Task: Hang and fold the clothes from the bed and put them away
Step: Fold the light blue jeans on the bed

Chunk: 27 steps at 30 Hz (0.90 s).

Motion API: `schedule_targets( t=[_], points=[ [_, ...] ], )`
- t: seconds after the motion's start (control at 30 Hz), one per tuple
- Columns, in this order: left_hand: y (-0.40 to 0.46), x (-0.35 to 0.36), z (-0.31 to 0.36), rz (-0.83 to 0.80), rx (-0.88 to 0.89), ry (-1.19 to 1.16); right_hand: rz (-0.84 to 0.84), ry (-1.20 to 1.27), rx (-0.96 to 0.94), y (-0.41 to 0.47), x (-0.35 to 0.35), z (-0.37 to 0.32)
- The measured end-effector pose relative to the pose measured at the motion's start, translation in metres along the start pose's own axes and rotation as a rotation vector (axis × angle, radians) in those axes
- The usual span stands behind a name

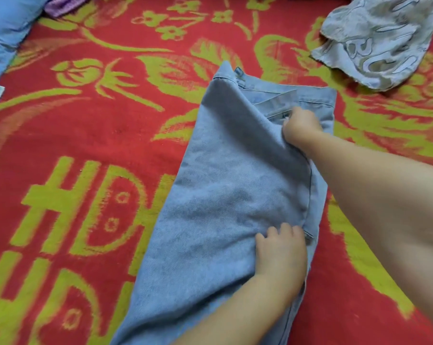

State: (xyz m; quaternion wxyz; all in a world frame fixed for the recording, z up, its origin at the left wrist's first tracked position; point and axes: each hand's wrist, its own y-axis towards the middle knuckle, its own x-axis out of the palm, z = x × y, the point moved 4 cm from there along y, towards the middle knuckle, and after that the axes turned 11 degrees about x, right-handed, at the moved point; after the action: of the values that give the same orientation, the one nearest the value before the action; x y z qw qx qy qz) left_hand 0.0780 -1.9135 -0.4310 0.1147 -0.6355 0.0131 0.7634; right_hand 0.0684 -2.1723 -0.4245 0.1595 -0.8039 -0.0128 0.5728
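Item one, pale blue jeans: I see them lying lengthwise on the bed's red blanket with yellow-green flowers, folded over on themselves, waistband end farthest from me. Left hand: fingers fairly straight, resting flat on the denim near the right-hand seam. Right hand: fingers curled, pinching the folded upper layer near the waistband pocket. Item two, grey patterned garment: crumpled at the far right, well apart from the jeans. Item three, light blue pillow: far left corner, with a scrap of purple fabric just beside it.
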Motion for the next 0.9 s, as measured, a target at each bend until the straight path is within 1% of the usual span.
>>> schedule_targets(
  t=[0.07,0.13,0.2,0.27,0.33,0.43,0.53,0.6,0.7,0.77,0.83,0.9],
  points=[
    [-0.003,-0.008,-0.008,0.105,0.016,-0.062,0.045,0.176,-0.027,0.005,-0.021,-0.006],
    [-0.008,-0.016,-0.016,0.224,0.058,-0.163,0.034,0.214,-0.048,0.01,-0.033,-0.008],
    [-0.015,-0.018,-0.017,0.316,0.093,-0.216,-0.062,0.136,-0.047,0.011,-0.029,-0.01],
    [-0.019,-0.013,-0.015,0.374,0.127,-0.24,-0.119,-0.014,-0.054,0.011,-0.008,-0.012],
    [-0.017,-0.005,-0.012,0.371,0.123,-0.341,-0.09,-0.108,-0.033,0.01,0.011,-0.012],
    [-0.011,0.004,-0.013,0.276,0.1,-0.495,-0.066,-0.153,-0.008,0.009,0.015,-0.012],
    [-0.005,0.004,-0.015,0.143,0.036,-0.69,-0.077,-0.111,-0.023,0.009,-0.001,-0.015],
    [-0.005,0.003,-0.02,0.087,0.01,-0.753,-0.076,-0.012,-0.024,0.007,-0.014,-0.015],
    [-0.01,-0.01,-0.026,0.063,0.045,-0.805,-0.063,0.269,-0.009,0.004,-0.028,-0.014],
    [-0.019,-0.024,-0.024,0.16,0.119,-0.714,-0.001,0.427,0.006,0.006,-0.037,-0.013],
    [-0.028,-0.032,-0.02,0.264,0.156,-0.624,0.004,0.556,0.062,0.013,-0.038,-0.008],
    [-0.031,-0.032,-0.016,0.269,0.137,-0.638,-0.014,0.677,0.161,0.023,-0.037,0.006]
  ],
)
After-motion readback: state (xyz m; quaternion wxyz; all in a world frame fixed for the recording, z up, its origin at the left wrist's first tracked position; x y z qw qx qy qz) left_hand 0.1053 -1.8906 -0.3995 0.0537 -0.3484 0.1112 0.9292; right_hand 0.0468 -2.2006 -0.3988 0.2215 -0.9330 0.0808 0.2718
